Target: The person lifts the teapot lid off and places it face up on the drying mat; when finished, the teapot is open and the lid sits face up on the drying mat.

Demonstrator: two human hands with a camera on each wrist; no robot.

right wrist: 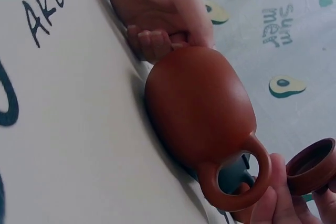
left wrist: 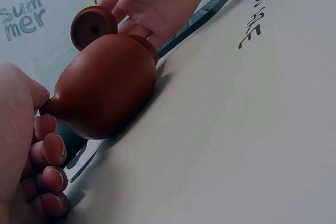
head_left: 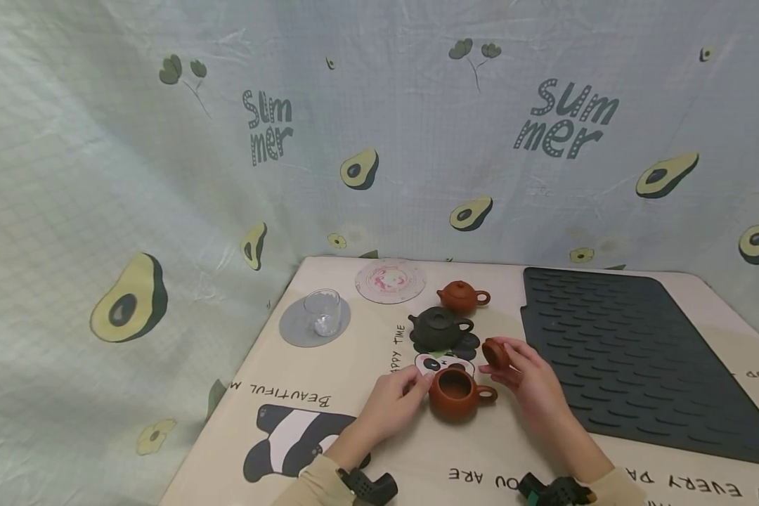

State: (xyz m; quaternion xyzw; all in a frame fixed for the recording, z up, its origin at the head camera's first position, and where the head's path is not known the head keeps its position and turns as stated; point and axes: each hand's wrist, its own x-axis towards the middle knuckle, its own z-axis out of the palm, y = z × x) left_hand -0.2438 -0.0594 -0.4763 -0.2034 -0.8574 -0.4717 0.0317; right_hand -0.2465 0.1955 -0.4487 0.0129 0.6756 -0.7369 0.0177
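Note:
A lidless reddish-brown clay teapot [head_left: 453,397] stands on the table mat near the front, its round opening facing up and its loop handle to the right. My left hand [head_left: 393,402] pinches its short spout, thumb on top and fingers curled under, as the left wrist view shows. With my right hand [head_left: 531,379] I hold the teapot's small lid [head_left: 496,353], tilted so that its hollow underside shows, up beside the handle. In the right wrist view the lid [right wrist: 314,166] sits between thumb and fingers, close to the handle.
Behind the teapot are a dark teapot [head_left: 439,328] and a smaller reddish-brown one [head_left: 460,296], both lidded. A clear glass [head_left: 324,313] stands on a grey round coaster [head_left: 294,325] at left. A patterned round mat [head_left: 390,281] lies at the back, a black ridged mat [head_left: 626,351] at right.

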